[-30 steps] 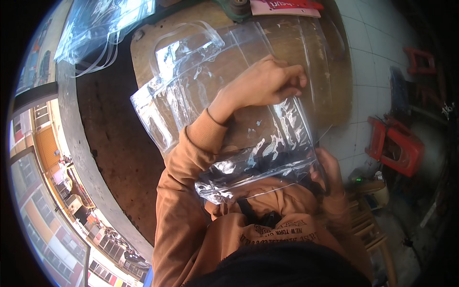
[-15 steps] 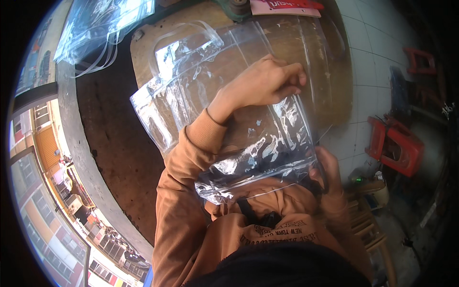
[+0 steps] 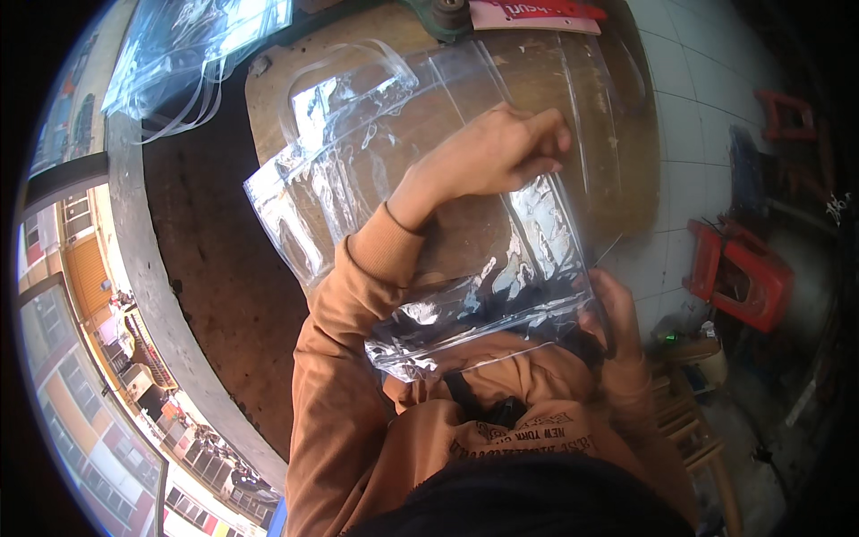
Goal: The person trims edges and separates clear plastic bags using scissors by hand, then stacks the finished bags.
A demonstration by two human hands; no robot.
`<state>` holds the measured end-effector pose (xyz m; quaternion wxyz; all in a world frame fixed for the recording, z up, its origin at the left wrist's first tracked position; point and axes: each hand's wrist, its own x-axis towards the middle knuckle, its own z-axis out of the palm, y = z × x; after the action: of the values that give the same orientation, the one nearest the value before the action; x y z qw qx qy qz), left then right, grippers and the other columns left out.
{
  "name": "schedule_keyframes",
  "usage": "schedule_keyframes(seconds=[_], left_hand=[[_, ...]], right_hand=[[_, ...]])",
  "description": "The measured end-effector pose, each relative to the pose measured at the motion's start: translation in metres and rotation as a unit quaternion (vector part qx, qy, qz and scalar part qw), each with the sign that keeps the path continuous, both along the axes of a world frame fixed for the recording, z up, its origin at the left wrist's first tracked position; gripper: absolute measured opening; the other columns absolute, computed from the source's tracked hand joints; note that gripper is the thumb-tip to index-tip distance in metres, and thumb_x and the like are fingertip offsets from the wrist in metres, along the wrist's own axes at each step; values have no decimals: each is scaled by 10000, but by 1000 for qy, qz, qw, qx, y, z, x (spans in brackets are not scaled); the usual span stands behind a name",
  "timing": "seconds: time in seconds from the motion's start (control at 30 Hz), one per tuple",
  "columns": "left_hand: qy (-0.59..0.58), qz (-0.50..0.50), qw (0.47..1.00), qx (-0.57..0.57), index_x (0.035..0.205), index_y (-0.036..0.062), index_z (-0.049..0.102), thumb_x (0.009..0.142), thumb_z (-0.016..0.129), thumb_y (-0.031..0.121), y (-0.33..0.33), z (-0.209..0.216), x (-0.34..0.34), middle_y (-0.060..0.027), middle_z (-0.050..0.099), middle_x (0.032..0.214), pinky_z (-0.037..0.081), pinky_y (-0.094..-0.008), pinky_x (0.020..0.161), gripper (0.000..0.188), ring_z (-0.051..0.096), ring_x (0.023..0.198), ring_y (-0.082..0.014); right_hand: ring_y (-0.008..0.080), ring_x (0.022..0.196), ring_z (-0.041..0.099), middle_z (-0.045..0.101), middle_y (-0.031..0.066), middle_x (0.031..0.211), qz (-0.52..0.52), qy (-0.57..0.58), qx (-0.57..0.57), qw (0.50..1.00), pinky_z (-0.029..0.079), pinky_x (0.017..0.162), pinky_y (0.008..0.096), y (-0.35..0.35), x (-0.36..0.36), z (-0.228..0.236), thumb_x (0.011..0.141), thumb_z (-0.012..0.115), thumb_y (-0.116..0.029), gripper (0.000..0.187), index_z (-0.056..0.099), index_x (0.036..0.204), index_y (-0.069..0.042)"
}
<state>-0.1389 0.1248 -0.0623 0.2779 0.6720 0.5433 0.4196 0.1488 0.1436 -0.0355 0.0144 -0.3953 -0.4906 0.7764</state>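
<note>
A clear plastic bag [image 3: 447,259] with piped seams and a looped strap handle lies across the table and hangs over its near edge onto my lap. My left hand [image 3: 501,152] reaches over it, fingers curled closed at its upper right edge. Along the lower right corner of the bag, my right hand [image 3: 616,309] is closed beside the seam. Something dark shows by its fingers, too blurred to name. A thin thread-like line [image 3: 610,251] sticks up from the bag's edge just above that hand.
The worn wooden table [image 3: 617,192] carries the bag. More clear bags [image 3: 201,54] are piled at the far left. A green machine part [image 3: 443,18] and a pink sheet [image 3: 537,20] sit at the back. Red stools [image 3: 743,273] stand on the tiled floor at right.
The bag's lower right part has shifted slightly, and its reflections differ. Both hands stay in nearly the same place.
</note>
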Motion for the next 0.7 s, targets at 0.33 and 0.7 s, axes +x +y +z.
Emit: schedule_keyframes(seconds=[0.33,0.7], left_hand=[[-46,37,998,-35,1053,57,460,765,692,124,-3,6,1,-84,650,765,471,-363,643,376,636,726,-290],[-40,21,999,-27,1122,65,460,743,582,9,-2,7,-2,-66,648,774,480,-329,589,402,645,665,-247]], right_hand=[[28,642,458,517,-20,760,12,-11,40,999,378,593,170,1,-4,0,641,846,-265,603,501,1043,23],[29,653,457,508,-28,770,22,-2,75,997,381,611,164,2,-7,-5,632,846,-295,622,496,1048,8]])
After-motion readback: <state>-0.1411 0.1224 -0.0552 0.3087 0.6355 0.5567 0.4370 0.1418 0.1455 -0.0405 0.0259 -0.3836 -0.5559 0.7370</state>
